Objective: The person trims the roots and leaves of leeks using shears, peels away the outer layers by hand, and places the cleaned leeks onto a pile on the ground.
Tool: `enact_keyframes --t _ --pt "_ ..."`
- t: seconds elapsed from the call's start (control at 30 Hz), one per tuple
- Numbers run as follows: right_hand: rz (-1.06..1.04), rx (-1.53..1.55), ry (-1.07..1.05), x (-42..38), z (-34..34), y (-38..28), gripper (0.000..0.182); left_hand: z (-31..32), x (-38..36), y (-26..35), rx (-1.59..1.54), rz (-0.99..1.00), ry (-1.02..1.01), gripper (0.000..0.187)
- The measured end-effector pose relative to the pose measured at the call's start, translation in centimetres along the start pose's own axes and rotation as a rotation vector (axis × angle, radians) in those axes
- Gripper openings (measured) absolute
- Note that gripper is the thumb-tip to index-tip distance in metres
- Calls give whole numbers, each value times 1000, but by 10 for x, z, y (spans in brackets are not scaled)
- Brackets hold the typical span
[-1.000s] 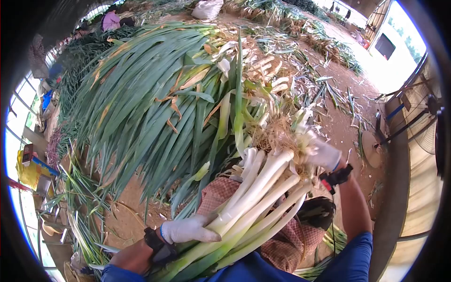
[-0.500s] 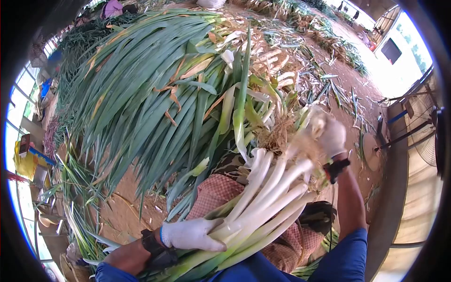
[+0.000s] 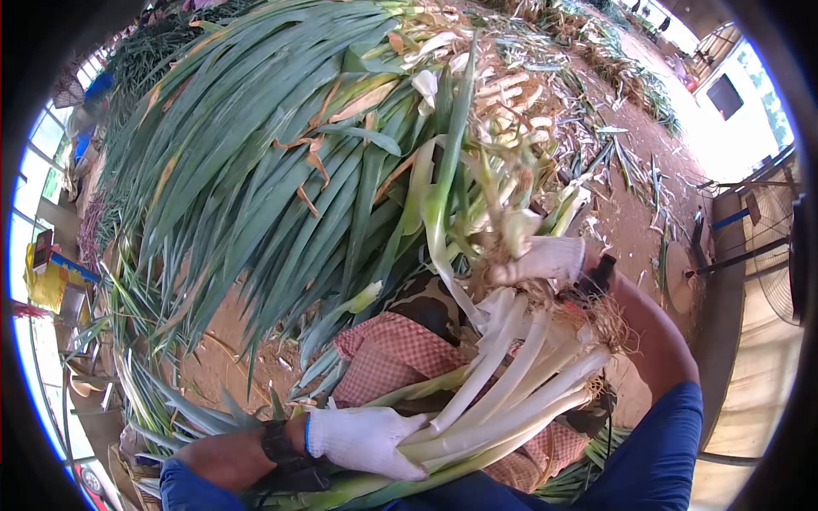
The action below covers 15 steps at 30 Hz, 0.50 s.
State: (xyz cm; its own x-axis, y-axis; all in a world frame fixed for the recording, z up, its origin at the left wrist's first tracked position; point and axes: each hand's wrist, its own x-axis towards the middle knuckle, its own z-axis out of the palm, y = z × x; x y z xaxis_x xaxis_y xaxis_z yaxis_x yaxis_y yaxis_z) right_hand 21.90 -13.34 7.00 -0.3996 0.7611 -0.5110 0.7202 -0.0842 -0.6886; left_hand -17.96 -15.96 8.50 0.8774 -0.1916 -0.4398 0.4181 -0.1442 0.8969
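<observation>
My left hand [image 3: 366, 439], in a white knit glove, is wrapped round a bundle of leeks [image 3: 503, 409] that lies across my lap. Their white stalks fan toward the right, and the brown roots [image 3: 626, 328] hang at the far end. Beyond those stalks is my right hand [image 3: 545, 260], gloved too, with its fingers pointing left among roots and peeled leaves. Motion blurs these fingers, so I cannot tell what they grip. A pale, blurred leek piece [image 3: 515, 230] overlaps the fingers from above. One long leaf [image 3: 443, 196] stands up just left of this hand.
A large heap of leeks [image 3: 256, 170] with green leaves spreads in front and to the left. Trimmed roots and stalk ends [image 3: 511, 94] lie at its right side. Scraps litter the earth floor [image 3: 630, 162]. A caged fan [image 3: 771, 247] stands at the right wall.
My right hand has moved left, from beyond the root ends to the loose leaves beside the heap. The bundle's root ends have shifted right and down. My left hand keeps its hold.
</observation>
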Motion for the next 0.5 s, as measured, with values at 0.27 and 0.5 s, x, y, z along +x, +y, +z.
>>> enact_keyframes --t 0.27,0.5 --pt "142 -472 -283 29 41 -46 63 -12 16 -7 -32 -25 -61 79" --pt "305 -491 242 17 20 1 41 -27 24 -4 -103 -56 -85 81"
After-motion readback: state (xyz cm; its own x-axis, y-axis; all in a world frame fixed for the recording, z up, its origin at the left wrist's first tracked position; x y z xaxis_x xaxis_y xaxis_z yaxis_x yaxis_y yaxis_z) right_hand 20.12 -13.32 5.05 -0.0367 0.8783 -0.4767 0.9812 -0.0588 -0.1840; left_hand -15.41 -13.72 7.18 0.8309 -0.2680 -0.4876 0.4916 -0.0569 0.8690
